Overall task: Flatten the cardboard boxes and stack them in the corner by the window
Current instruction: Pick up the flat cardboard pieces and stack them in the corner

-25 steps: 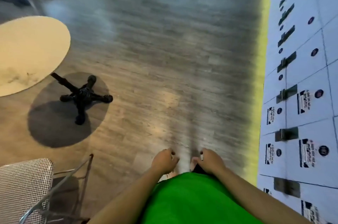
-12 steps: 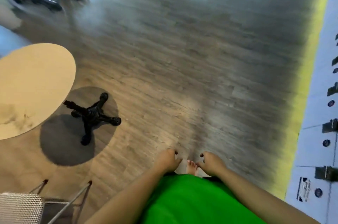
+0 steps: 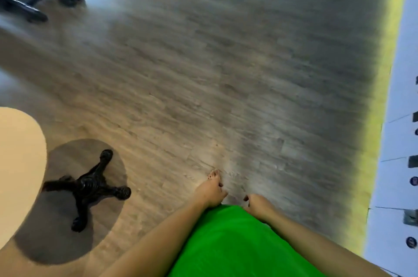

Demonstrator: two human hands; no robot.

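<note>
Looking down, your left hand [image 3: 211, 195] and right hand [image 3: 257, 205] hang at your green shirt [image 3: 228, 242], fingers [image 3: 222, 193] loosely curled, holding nothing. No cardboard box shows on the wood floor [image 3: 214, 73]; a bare foot [image 3: 214, 175] steps ahead.

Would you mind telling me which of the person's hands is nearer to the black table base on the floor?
Left. The left hand hangs to the right of the black table base, with bare floor between; the right hand is farther right, across the green shirt.
</note>
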